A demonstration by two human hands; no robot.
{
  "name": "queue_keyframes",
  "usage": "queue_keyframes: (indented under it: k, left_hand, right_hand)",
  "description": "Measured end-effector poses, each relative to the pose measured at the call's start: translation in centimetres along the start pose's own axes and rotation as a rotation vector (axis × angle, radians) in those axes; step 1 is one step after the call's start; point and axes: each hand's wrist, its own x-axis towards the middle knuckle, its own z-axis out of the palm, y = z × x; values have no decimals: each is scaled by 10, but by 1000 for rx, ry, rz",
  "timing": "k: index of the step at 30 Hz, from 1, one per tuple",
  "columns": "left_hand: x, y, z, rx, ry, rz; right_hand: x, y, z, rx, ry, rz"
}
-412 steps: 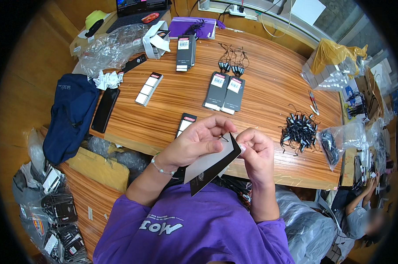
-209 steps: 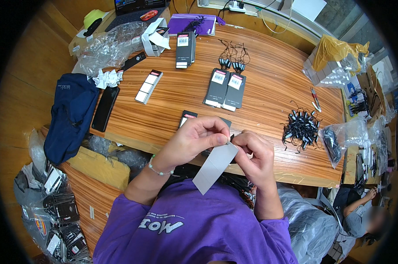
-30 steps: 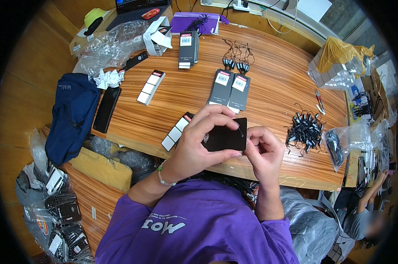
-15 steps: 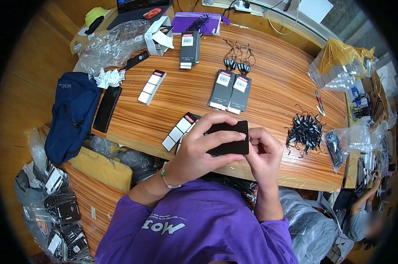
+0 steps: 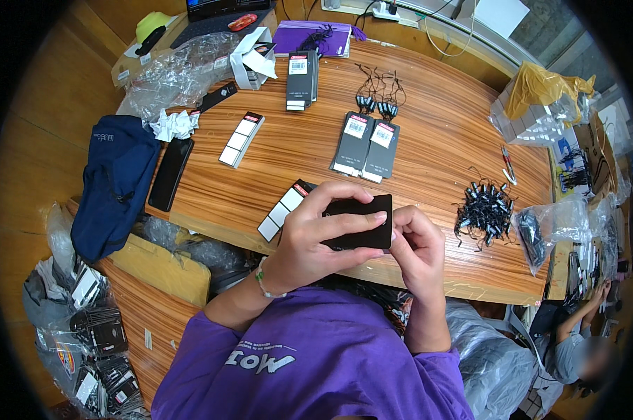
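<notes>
My left hand [image 5: 309, 234] grips a black rectangular card [image 5: 362, 239], like a hang tag, with fingers over its top face and thumb along the near edge. At the card's right edge my right hand [image 5: 420, 245] has thumb and forefinger pinched together; what lies between them, if anything, is too small to make out. Partly under my left hand lies a strip of white labels [image 5: 278, 218]. Beyond the hands sit two side-by-side stacks of grey tags [image 5: 351, 143] with barcode stickers, and black looped strings [image 5: 377, 105] just past them.
A pile of black strings [image 5: 484, 213] lies to the right, near red-handled snips [image 5: 509, 168]. Another grey tag stack [image 5: 301, 84], a label strip [image 5: 241, 140], a black phone [image 5: 171, 173] and a navy pouch [image 5: 117, 182] are leftward. A co-worker's arm [image 5: 582, 311] shows at far right.
Both hands and the black card have shifted slightly left. The right hand's fingertips still meet at the card's right edge, and the other things on the table stay put.
</notes>
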Motion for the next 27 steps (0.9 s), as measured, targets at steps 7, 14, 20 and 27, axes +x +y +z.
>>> queue_keyframes:
  k: [7,14,20,27]
  left_hand:
    - [1,5,2,-40,24,-60]
    - [1,2,1,-53,9,-45]
    - [4,0,-1,-24,-36,-15]
    - [0,-11,-6,-243,-45,-85]
  right_hand:
    - [3,5,-2,-109,-58,-143]
    - [-2,12,6,372,-122,88]
    - [-2,5,0,148,3,-23]
    - [0,-2,-1,125,27,-22]
